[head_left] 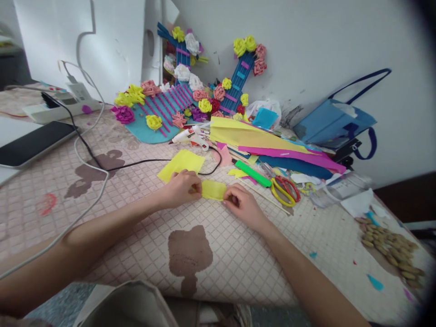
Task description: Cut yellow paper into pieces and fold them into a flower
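Observation:
A small strip of yellow crepe paper (213,190) is stretched between my two hands, low over the table. My left hand (184,188) pinches its left end between thumb and fingers. At the other end my right hand (243,206) grips the paper the same way. Just behind my left hand lies a larger yellow paper sheet (182,162), flat on the tablecloth. A white glue gun (192,137) rests beyond that sheet. To the right of my hands are a green marker (252,173) and scissors with yellow handles (283,191).
Paper-flower guitar shapes (163,106) lean at the back. Stacked crepe sheets (259,136) lie behind the scissors. A black cable (143,161) crosses the left side near a phone (37,143) and power strip (57,106). Peanuts (391,250) and a blue bag (334,122) are at right.

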Available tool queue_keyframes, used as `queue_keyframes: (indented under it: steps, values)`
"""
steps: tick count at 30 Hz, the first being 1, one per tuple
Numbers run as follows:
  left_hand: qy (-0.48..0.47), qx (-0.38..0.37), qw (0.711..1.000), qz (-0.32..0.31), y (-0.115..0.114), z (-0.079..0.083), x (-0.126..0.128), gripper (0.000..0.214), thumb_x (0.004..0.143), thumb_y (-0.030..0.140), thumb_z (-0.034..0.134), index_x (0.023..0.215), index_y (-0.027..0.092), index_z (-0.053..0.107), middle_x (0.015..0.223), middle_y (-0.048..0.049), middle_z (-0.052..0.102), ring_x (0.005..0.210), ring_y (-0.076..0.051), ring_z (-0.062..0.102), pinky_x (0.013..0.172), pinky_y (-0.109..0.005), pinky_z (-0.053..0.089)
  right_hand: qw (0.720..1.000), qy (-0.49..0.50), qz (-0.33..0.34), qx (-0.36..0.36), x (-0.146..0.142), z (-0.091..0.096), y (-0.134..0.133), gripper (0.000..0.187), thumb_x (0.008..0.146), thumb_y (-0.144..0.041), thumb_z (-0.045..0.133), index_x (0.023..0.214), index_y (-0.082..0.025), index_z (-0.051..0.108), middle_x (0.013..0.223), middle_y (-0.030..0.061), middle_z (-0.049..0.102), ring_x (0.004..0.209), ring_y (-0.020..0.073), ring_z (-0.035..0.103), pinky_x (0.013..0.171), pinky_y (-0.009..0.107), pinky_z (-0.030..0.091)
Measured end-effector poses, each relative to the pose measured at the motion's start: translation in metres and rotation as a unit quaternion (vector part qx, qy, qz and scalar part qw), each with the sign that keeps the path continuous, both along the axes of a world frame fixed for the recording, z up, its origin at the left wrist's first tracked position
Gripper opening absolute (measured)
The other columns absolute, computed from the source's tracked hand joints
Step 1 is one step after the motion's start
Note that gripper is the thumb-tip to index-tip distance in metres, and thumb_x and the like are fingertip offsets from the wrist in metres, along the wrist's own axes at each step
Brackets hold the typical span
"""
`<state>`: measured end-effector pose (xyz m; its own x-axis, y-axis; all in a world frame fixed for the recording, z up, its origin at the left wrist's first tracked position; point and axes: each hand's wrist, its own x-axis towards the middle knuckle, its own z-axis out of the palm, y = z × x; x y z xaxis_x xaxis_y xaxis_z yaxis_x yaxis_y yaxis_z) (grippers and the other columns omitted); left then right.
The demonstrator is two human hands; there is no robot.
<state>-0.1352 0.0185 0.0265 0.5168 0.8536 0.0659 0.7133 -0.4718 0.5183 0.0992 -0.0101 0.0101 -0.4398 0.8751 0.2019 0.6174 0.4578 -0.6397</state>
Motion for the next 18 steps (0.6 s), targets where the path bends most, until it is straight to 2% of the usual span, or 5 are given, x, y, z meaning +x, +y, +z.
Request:
queue_keyframes:
  steps: [5,18]
  values:
    - [-0.009,0.003,1.000,-0.011,0.003,-0.003,-0.002,0.008,0.072,0.022,0.057,0.071,0.018,0.064,0.085,-0.0025,0.063,0.083,-0.017,0.055,0.072,-0.027,0.038,1.000,-0.001,-0.007,0.000,-0.001,0.000,-0.001,0.005,0.079,-0.015,0.055,0.076,-0.020,0.055,0.077,-0.0002,0.050,0.066,0.0128,0.048,0.059,0.025,0.038]
    - [0.031,0.022,0.999,0.015,-0.002,0.002,0.003,0.011,0.074,0.021,0.053,0.070,0.017,0.063,0.084,-0.0032,0.063,0.085,-0.019,0.054,0.070,-0.029,0.035,0.997,-0.011,-0.070,0.041,-0.011,-0.002,-0.004,0.008,0.077,-0.013,0.052,0.074,-0.020,0.051,0.079,0.0014,0.049,0.068,0.0146,0.050,0.060,0.028,0.040]
